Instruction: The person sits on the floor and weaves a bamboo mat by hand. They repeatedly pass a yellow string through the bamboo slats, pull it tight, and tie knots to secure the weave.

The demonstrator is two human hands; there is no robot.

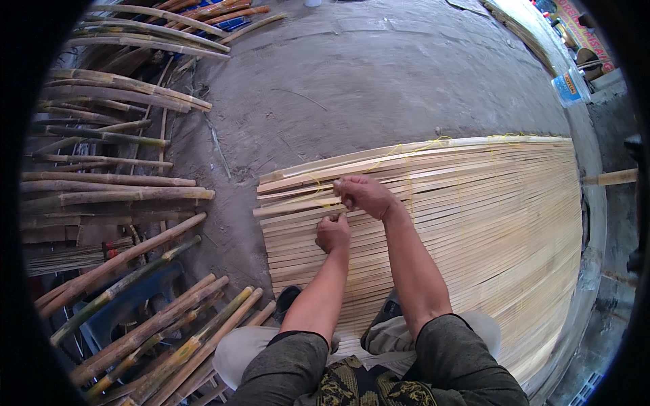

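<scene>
The slatted mat (487, 223) lies beneath both hands, slats running left to right. Fingers bent, the right hand (365, 195) is farther out, nearer the yellow cord (313, 180); the left hand (334, 233) curls closer in. I can't tell what either grip holds.

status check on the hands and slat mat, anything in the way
Left hand and right hand close together over slat mat, grip unclear. Mat spread on floor, left ends uneven. Yellow cord at far edge; right shoe on mat.
</scene>
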